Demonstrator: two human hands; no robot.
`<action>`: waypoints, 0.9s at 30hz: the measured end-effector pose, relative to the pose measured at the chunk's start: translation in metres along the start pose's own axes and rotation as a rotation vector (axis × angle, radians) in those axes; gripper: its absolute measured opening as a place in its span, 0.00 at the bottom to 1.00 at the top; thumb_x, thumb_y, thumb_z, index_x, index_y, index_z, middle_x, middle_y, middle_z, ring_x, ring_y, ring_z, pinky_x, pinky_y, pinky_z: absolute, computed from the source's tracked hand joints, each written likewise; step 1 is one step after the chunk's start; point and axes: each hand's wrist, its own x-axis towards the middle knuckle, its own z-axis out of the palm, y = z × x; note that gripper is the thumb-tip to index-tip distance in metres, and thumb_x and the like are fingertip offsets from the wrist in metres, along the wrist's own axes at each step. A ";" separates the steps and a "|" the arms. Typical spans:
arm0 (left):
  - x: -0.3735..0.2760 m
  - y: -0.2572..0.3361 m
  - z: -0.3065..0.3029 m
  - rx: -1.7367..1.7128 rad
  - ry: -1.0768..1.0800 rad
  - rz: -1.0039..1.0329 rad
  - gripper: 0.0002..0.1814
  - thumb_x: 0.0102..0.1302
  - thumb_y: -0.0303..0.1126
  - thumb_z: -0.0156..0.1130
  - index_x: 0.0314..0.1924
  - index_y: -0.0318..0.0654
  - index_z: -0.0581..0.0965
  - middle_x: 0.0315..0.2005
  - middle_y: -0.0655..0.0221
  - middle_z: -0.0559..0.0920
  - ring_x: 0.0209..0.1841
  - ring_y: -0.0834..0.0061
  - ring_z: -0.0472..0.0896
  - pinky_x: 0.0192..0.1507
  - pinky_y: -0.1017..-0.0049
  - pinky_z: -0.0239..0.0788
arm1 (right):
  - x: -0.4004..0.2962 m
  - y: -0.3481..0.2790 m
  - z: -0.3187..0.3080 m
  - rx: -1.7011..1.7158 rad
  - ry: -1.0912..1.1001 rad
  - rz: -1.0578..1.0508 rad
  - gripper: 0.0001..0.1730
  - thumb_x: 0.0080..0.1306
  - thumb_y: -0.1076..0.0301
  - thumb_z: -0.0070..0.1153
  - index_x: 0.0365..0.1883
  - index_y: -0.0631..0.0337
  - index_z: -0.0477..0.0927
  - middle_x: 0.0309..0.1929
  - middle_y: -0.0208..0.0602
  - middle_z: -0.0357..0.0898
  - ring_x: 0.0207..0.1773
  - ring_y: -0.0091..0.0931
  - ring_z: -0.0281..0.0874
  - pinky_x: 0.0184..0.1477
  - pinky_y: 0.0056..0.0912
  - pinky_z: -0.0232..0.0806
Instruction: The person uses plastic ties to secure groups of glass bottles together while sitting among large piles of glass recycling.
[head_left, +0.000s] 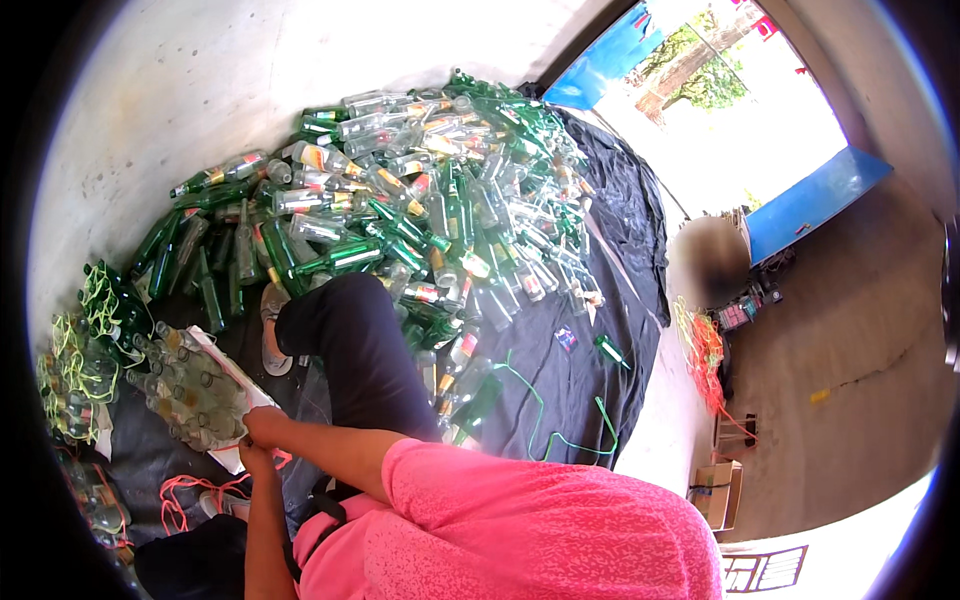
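Clear glass bottles (199, 397) stand packed together on a white board (240, 375) at the left, their necks pointing up. My right hand (266, 426) is closed at the board's near edge. Just below it, touching or nearly touching, is my left hand (256, 454), also closed. A pink plastic cord (180, 491) runs by both hands and lies in loose loops on the dark sheet beside the board. Both hands appear to grip this cord, though the fingers largely hide it. My knees are on either side of the board.
A large heap of green and clear bottles (420, 187) lies against the wall. Bottles bound with yellow-green cord (97, 330) stand far left. Green cord (540, 412) lies on the black sheet (630, 300). Orange cord (705, 352) and a cardboard box (716, 495) are at right.
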 end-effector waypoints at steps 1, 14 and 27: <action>-0.006 0.006 0.006 -0.009 0.020 -0.019 0.13 0.66 0.28 0.62 0.46 0.30 0.71 0.36 0.59 0.80 0.33 0.69 0.82 0.33 0.70 0.76 | -0.003 0.000 -0.003 0.010 0.012 0.008 0.15 0.56 0.61 0.65 0.39 0.59 0.86 0.39 0.48 0.87 0.45 0.44 0.87 0.47 0.48 0.78; -0.029 0.027 0.007 0.095 -0.071 0.040 0.15 0.69 0.29 0.60 0.52 0.28 0.75 0.30 0.62 0.82 0.26 0.73 0.80 0.26 0.74 0.70 | -0.006 0.000 -0.011 -0.071 -0.125 -0.036 0.14 0.54 0.61 0.67 0.35 0.60 0.88 0.38 0.49 0.87 0.45 0.43 0.87 0.46 0.47 0.78; -0.030 0.044 0.002 0.262 -0.112 0.054 0.13 0.71 0.38 0.63 0.44 0.34 0.81 0.27 0.70 0.83 0.24 0.80 0.77 0.26 0.77 0.67 | -0.012 0.002 -0.004 0.138 0.127 0.056 0.12 0.55 0.66 0.67 0.34 0.64 0.84 0.38 0.54 0.85 0.47 0.46 0.86 0.48 0.49 0.77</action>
